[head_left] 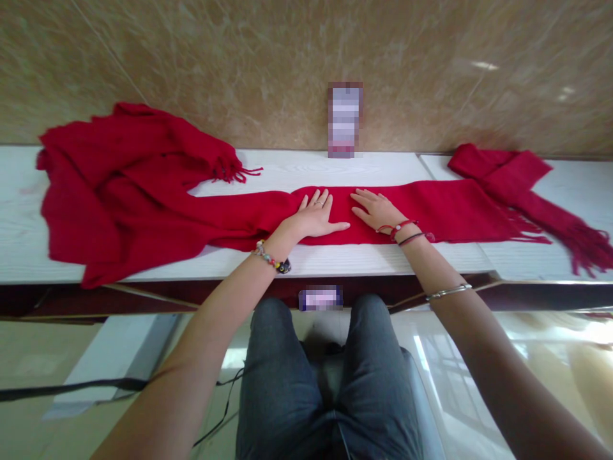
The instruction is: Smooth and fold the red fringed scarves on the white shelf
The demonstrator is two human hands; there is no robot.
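Observation:
A long red scarf [445, 211] lies stretched across the white table [335, 259], with fringed ends. Its left part is bunched into a loose heap [110, 191]; its right end folds back near the wall with tassels [589, 246] hanging toward the edge. My left hand [316, 217] lies flat on the middle of the scarf, fingers spread, a ring on one finger and a beaded bracelet on the wrist. My right hand [376, 207] rests flat on the scarf beside it, fingers stretched out, red and black cords on the wrist. Neither hand holds anything.
A small blurred upright card [345, 120] stands at the back of the table against the brown marble wall. I am seated, with my knees [325, 377] just below the table's front edge. A black cable [96, 385] runs across the glossy floor at the left.

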